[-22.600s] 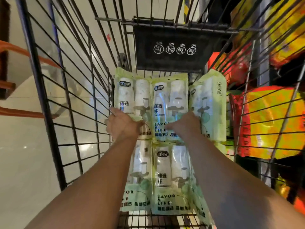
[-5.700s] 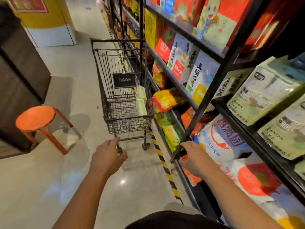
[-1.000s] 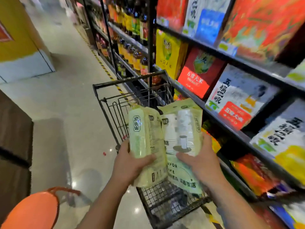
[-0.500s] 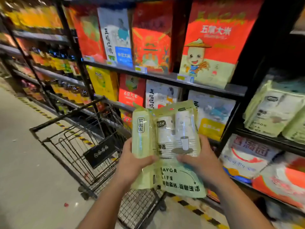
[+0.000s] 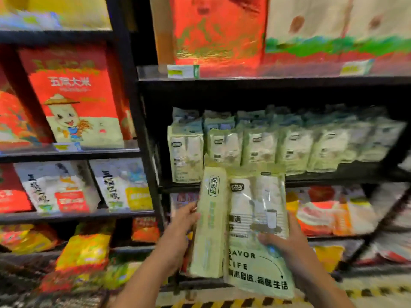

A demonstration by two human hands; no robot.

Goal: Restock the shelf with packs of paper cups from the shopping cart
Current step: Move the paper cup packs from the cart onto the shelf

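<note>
I hold two pale green packs of paper cups upright in front of the shelf. My left hand (image 5: 179, 230) grips the narrow side of the left pack (image 5: 210, 221). My right hand (image 5: 283, 240) grips the right pack (image 5: 255, 232), thumb across its clear front. Both packs hang below and just in front of the black shelf (image 5: 311, 180), where a row of several matching cup packs (image 5: 289, 145) stands. The cart is out of view.
Red and white rice bags (image 5: 73, 101) fill the shelves on the left, beyond a black upright post (image 5: 138, 130). More bags (image 5: 333, 210) lie on the lower shelves. A yellow-black floor stripe (image 5: 367, 293) runs along the shelf base.
I have turned right from the cart to face the shelf. The two packs stay in my hands and are now closer to the row of cup packs.
</note>
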